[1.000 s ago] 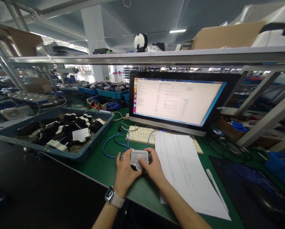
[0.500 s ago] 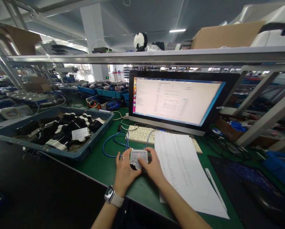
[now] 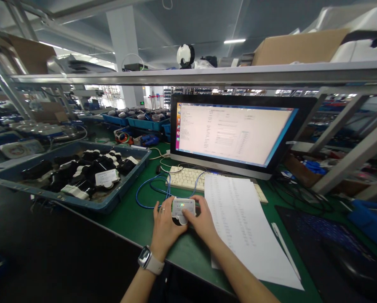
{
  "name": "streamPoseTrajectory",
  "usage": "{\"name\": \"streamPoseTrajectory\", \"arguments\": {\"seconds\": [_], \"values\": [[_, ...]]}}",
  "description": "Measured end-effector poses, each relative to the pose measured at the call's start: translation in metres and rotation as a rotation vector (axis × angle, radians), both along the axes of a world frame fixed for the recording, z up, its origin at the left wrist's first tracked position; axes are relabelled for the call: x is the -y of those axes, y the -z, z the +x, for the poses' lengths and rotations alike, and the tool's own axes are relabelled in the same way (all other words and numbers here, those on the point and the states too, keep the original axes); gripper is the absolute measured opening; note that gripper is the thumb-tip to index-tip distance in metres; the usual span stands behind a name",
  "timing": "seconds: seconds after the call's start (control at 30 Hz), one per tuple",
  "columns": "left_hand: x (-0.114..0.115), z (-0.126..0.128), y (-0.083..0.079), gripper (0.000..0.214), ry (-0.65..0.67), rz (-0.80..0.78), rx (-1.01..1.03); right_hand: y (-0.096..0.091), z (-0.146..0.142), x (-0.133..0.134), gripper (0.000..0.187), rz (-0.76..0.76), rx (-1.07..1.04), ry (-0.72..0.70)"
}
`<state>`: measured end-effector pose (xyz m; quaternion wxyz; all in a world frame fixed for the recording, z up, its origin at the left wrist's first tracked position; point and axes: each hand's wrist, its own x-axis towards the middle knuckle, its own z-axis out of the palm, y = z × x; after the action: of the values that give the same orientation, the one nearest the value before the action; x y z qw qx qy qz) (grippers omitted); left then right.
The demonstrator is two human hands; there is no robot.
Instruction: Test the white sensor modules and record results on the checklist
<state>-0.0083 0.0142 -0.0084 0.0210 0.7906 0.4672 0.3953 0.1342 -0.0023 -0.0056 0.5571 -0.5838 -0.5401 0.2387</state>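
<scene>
Between my two hands is a small white-faced electronic device [image 3: 177, 206] with a dark body and a printed label; a greenish-yellow light glows on its face. My left hand [image 3: 165, 221] is closed around its left side, a ring on one finger and a watch [image 3: 145, 257] at the wrist. My right hand [image 3: 203, 221] grips the right side, its thumb resting on the front face. A blue cable [image 3: 137, 194] loops on the green bench just behind the device. Its far side and the fingertips behind it are hidden.
At the left, a blue tray [image 3: 125, 193] holds several similar black-and-white devices. Behind my hands are a keyboard [image 3: 185, 177] and a monitor [image 3: 226, 130]. Printed sheets [image 3: 239, 219], a white pen [image 3: 284, 248] and a dark mouse [image 3: 346, 261] lie to the right. A shelf [image 3: 207, 75] runs overhead.
The light on the device has turned from red-orange to greenish-yellow. Both hands keep the same hold and position.
</scene>
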Motion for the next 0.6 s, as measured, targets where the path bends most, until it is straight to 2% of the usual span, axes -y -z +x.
{"name": "streamPoseTrajectory", "arguments": {"seconds": [0.47, 0.6], "values": [[-0.0005, 0.0010, 0.0006, 0.069, 0.022, -0.046, 0.045, 0.0014, -0.0002, -0.0006, 0.034, 0.013, 0.005, -0.001], [-0.0002, -0.0087, -0.0019, 0.073, 0.104, -0.138, 0.118, 0.0014, 0.0000, 0.0002, 0.034, 0.023, 0.025, 0.008]]}}
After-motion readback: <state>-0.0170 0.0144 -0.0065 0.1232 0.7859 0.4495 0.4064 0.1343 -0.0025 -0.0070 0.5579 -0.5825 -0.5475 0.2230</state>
